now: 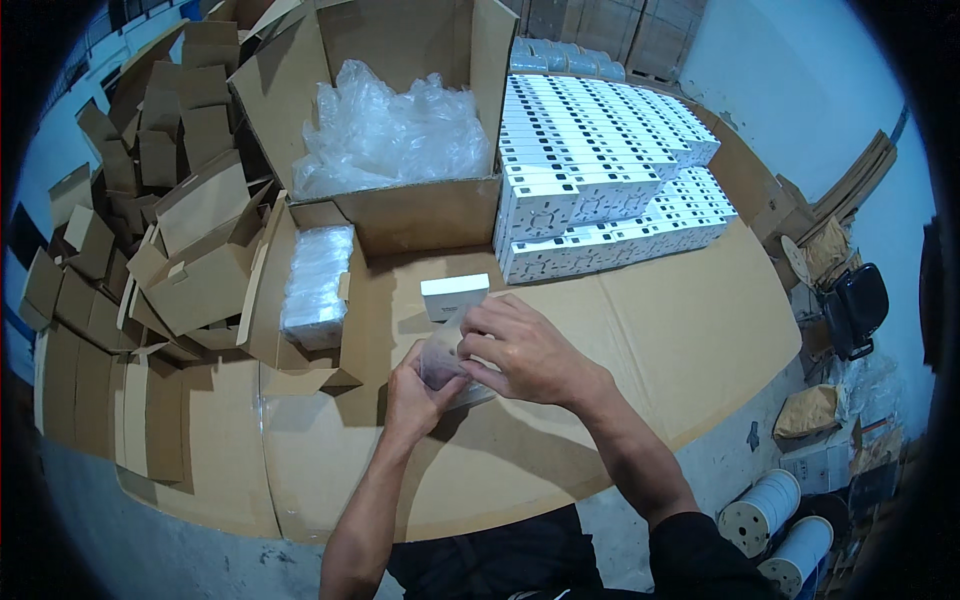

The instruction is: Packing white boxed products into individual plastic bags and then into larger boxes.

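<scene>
Over the middle of the cardboard-covered table, my left hand [412, 398] is closed around a small clear plastic bag [440, 360]. My right hand [525, 348] pinches the upper right side of the same bag, fingers bent together. Whether anything is inside the bag is hard to make out. Just beyond the hands stands a small white box [454, 292]. Part of a pale, flat item [474, 394] shows beneath the hands; its kind is hidden. To the left, an open carton [354, 352] holds a row of items wrapped in clear plastic [318, 285].
A large open carton [430, 215] full of clear plastic bags [395, 135] stands at the back. Stacks of white boxes [600, 190] fill the back right. Empty brown cartons [205, 255] pile up on the left. Wire spools [762, 510] and a black chair [855, 310] are at right.
</scene>
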`<state>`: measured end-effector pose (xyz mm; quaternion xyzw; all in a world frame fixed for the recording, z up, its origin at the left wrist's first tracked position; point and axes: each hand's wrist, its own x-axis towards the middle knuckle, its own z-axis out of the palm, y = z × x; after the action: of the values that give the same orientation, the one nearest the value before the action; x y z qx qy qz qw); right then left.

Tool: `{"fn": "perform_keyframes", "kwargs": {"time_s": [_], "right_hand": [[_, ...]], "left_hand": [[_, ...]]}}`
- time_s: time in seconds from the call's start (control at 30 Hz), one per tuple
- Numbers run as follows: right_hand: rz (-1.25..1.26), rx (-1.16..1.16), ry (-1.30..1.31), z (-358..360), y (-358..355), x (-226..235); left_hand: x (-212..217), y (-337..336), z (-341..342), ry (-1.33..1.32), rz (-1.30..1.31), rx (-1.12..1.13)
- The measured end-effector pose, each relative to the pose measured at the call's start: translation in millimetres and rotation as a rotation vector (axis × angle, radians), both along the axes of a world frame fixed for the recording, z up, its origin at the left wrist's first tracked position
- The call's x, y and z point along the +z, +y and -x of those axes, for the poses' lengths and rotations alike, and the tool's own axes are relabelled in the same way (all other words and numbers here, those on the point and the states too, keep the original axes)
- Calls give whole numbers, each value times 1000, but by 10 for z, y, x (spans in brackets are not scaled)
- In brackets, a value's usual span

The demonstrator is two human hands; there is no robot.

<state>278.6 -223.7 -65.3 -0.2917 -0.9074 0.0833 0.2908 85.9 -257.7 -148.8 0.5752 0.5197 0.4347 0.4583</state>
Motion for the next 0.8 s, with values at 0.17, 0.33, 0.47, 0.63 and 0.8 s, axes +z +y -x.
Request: {"fn": "perform_keyframes", "kwargs": {"time_s": [0.17,0.33,0.47,0.63,0.8], "right_hand": [[39,92,-212,23,41,116],[268,64,-288,24,192,151],[439,73,-376,61,240,261],[382,174,-274,23,273,201],[496,130,-420,49,269,309]], "left_hand": [[-104,-10,3,-44,-38,13],[26,-10,3,146,-34,20],[91,-35,-8,80,-31,-6],[52,-53,-18,60,-31,-37],[8,-31,28,95,-2,-86]]}}
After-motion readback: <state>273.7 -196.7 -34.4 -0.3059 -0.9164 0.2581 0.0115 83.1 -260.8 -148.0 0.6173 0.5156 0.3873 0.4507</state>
